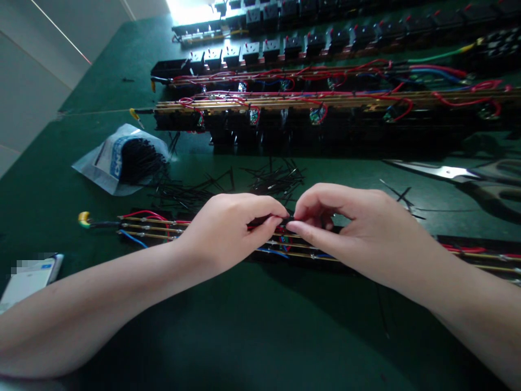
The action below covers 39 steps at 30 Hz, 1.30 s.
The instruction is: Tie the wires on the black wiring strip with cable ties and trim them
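A long black socket strip with brass bars and red and blue wires (142, 225) lies across the green table in front of me. My left hand (228, 231) and my right hand (350, 228) meet over its middle. Both pinch a thin black cable tie (274, 220) between thumb and fingers, right above the strip's wires. The part of the strip under my hands is hidden.
Loose black cable ties (277, 176) lie scattered behind my hands. A plastic bag of ties (126, 157) sits at the left. Scissors (459, 174) lie at the right. Several more wired strips (325, 100) fill the back. A phone (30, 279) rests at the left edge.
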Each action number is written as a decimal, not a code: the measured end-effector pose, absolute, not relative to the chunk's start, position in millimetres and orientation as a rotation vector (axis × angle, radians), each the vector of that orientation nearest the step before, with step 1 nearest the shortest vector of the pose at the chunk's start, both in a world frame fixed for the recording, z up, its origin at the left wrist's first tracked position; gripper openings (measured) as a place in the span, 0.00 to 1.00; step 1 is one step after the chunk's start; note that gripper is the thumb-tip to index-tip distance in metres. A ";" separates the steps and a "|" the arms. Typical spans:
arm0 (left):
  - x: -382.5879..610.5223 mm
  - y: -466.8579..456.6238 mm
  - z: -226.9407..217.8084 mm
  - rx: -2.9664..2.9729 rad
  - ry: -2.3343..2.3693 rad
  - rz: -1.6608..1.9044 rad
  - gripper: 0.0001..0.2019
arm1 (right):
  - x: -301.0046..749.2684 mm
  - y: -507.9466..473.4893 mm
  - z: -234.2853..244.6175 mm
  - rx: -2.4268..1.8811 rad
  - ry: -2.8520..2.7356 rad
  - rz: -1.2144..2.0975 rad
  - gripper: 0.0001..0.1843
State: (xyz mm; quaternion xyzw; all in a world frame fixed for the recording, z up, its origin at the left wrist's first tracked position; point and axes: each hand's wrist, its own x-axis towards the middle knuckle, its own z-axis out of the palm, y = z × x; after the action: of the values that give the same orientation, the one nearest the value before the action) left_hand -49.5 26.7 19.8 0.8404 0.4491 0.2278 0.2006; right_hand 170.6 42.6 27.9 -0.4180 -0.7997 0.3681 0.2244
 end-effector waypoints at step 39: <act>-48.4 24.5 22.4 2.329 1.262 0.649 0.10 | 168.5 40.7 26.9 -1.091 -2.229 1.017 0.04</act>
State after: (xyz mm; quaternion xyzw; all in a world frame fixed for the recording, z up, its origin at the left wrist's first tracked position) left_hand -48.4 24.5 22.4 0.8356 0.4530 0.2329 0.2058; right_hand 168.5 40.7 26.9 -0.3960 -0.8093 0.3693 0.2279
